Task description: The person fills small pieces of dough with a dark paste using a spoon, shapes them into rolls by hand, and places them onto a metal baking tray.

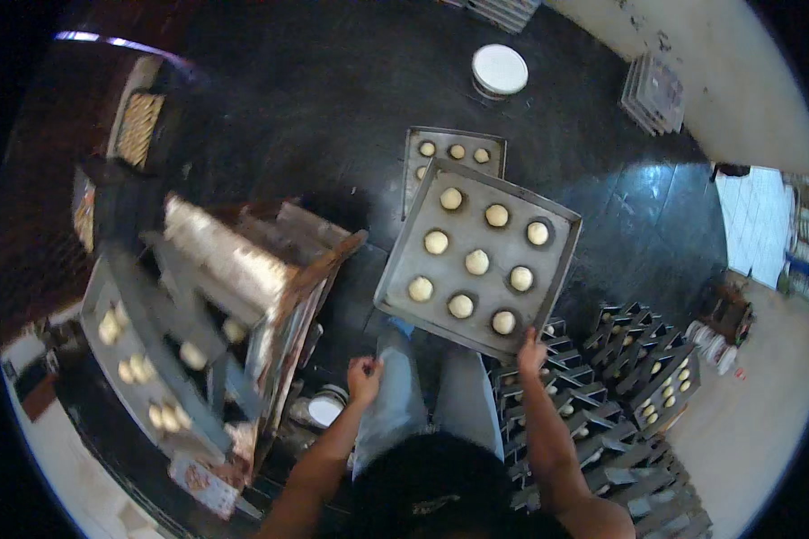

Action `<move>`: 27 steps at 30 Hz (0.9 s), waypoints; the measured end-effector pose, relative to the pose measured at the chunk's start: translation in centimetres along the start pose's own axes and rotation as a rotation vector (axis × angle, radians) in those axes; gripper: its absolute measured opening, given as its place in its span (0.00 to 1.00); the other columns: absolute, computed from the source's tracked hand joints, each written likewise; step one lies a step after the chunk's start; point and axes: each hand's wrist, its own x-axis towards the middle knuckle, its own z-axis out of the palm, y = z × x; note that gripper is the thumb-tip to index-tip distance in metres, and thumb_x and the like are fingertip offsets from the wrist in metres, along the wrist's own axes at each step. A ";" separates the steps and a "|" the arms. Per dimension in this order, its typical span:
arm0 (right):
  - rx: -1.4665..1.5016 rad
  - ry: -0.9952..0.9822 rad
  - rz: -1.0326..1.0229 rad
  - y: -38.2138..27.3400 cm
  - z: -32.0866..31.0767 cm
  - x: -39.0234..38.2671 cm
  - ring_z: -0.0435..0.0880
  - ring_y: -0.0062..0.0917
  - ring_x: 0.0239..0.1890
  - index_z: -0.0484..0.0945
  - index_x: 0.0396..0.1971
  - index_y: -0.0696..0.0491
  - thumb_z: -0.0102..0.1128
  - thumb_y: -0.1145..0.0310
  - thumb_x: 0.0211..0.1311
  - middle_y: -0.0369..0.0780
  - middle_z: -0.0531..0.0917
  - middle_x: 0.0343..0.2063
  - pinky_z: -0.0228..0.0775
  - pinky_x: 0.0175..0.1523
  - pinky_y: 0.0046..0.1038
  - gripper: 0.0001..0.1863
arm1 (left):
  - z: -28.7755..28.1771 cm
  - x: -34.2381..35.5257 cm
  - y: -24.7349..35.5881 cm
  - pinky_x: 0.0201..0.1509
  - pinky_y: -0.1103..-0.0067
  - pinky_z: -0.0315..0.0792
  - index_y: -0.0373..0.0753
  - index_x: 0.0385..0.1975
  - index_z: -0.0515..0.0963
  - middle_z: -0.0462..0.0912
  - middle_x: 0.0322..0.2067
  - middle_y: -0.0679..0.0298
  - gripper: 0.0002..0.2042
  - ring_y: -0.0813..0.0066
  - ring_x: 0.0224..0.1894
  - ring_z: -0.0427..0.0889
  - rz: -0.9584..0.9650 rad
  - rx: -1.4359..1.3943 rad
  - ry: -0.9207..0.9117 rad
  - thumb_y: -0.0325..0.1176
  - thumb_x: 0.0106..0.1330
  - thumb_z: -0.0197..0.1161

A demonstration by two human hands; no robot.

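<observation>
A square metal baking tray [449, 269] with several pale dough balls [477, 261] set apart in rows is held out in front of me, slightly turned. My right hand [531, 353] grips its near right corner, thumb over the rim. My left hand [364, 377] is off the tray, near my left knee, with its fingers curled in; whether anything small is inside them is hidden. Beyond the held tray, and partly covered by it, a second tray [411, 144] with dough balls rests on the dark floor.
To my left stands a worn table [229, 251], with a blurred tray of dough pieces [137, 368] beside it. Stacked trays [620, 377] of dough fill the lower right. A white-lidded bucket [500, 70] stands ahead on the floor [333, 108]; another white-lidded tub [325, 410] sits by my left forearm.
</observation>
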 end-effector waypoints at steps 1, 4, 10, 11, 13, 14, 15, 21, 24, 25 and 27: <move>-0.149 0.086 0.078 1.5 3.6 2.0 0.86 0.41 0.37 0.86 0.43 0.66 0.53 0.38 0.75 0.51 0.89 0.33 0.74 0.49 0.47 0.37 | 1.3 1.2 -0.2 0.72 0.56 0.59 0.43 0.63 0.70 0.75 0.58 0.51 0.35 0.48 0.66 0.69 0.044 0.142 0.063 0.53 0.61 0.75; -0.310 0.195 0.198 5.2 14.9 10.2 0.86 0.48 0.37 0.85 0.40 0.68 0.50 0.37 0.75 0.57 0.87 0.32 0.73 0.47 0.46 0.40 | 5.3 5.6 -0.4 0.72 0.54 0.59 0.41 0.65 0.68 0.70 0.62 0.46 0.40 0.46 0.68 0.65 0.098 0.344 0.154 0.55 0.58 0.77; 0.049 0.229 0.189 8.1 34.0 25.5 0.85 0.58 0.46 0.83 0.48 0.70 0.49 0.43 0.78 0.64 0.85 0.43 0.73 0.52 0.50 0.37 | 6.2 7.7 0.8 0.71 0.45 0.55 0.38 0.65 0.67 0.59 0.68 0.41 0.40 0.37 0.70 0.58 0.285 0.632 0.314 0.48 0.53 0.77; -0.013 0.296 0.209 8.2 36.4 27.6 0.85 0.59 0.45 0.83 0.47 0.70 0.49 0.43 0.78 0.63 0.86 0.43 0.72 0.52 0.51 0.37 | 5.7 8.2 1.5 0.72 0.44 0.54 0.38 0.65 0.66 0.57 0.70 0.40 0.40 0.36 0.71 0.56 0.299 0.543 0.304 0.46 0.53 0.76; 0.088 0.269 0.263 9.7 38.8 29.1 0.84 0.59 0.46 0.82 0.48 0.71 0.49 0.42 0.77 0.63 0.86 0.43 0.72 0.52 0.51 0.38 | 5.3 8.0 2.3 0.72 0.44 0.53 0.37 0.65 0.66 0.57 0.70 0.40 0.39 0.36 0.72 0.56 0.312 0.561 0.300 0.43 0.53 0.74; 0.112 0.276 0.231 10.0 40.1 29.5 0.85 0.58 0.45 0.83 0.48 0.70 0.51 0.43 0.77 0.62 0.86 0.43 0.73 0.52 0.49 0.37 | 5.1 7.9 2.7 0.73 0.44 0.53 0.37 0.64 0.66 0.57 0.70 0.39 0.38 0.35 0.72 0.55 0.333 0.576 0.321 0.42 0.53 0.73; 0.130 0.285 0.192 10.7 41.5 30.1 0.86 0.56 0.45 0.83 0.47 0.69 0.53 0.44 0.76 0.60 0.87 0.42 0.73 0.51 0.48 0.35 | 5.1 8.2 2.9 0.72 0.44 0.53 0.36 0.64 0.66 0.58 0.69 0.40 0.38 0.36 0.72 0.55 0.325 0.611 0.297 0.41 0.53 0.73; -0.125 0.115 0.229 12.3 40.7 31.1 0.86 0.53 0.47 0.83 0.52 0.61 0.58 0.56 0.73 0.57 0.88 0.44 0.74 0.53 0.48 0.23 | 4.9 8.7 4.4 0.72 0.45 0.54 0.33 0.62 0.67 0.59 0.69 0.40 0.36 0.36 0.72 0.56 0.293 0.677 0.259 0.41 0.54 0.72; -0.167 0.061 0.172 11.7 39.4 31.2 0.87 0.50 0.47 0.83 0.53 0.61 0.59 0.59 0.72 0.55 0.88 0.44 0.75 0.53 0.46 0.21 | 5.1 8.9 4.6 0.72 0.45 0.54 0.33 0.61 0.68 0.59 0.69 0.40 0.35 0.36 0.72 0.56 0.309 0.648 0.260 0.40 0.54 0.71; -0.166 0.072 0.171 11.5 39.4 31.3 0.88 0.49 0.46 0.83 0.53 0.61 0.60 0.60 0.71 0.55 0.88 0.43 0.75 0.53 0.45 0.21 | 5.0 8.9 4.6 0.72 0.46 0.54 0.33 0.61 0.68 0.59 0.69 0.41 0.34 0.36 0.71 0.57 0.320 0.656 0.266 0.40 0.55 0.71; -0.063 0.041 0.110 11.6 38.9 31.7 0.88 0.47 0.46 0.82 0.53 0.61 0.61 0.60 0.71 0.53 0.88 0.44 0.76 0.53 0.44 0.21 | 5.1 8.9 4.3 0.72 0.46 0.55 0.33 0.60 0.69 0.59 0.69 0.41 0.34 0.37 0.71 0.57 0.333 0.665 0.282 0.40 0.55 0.71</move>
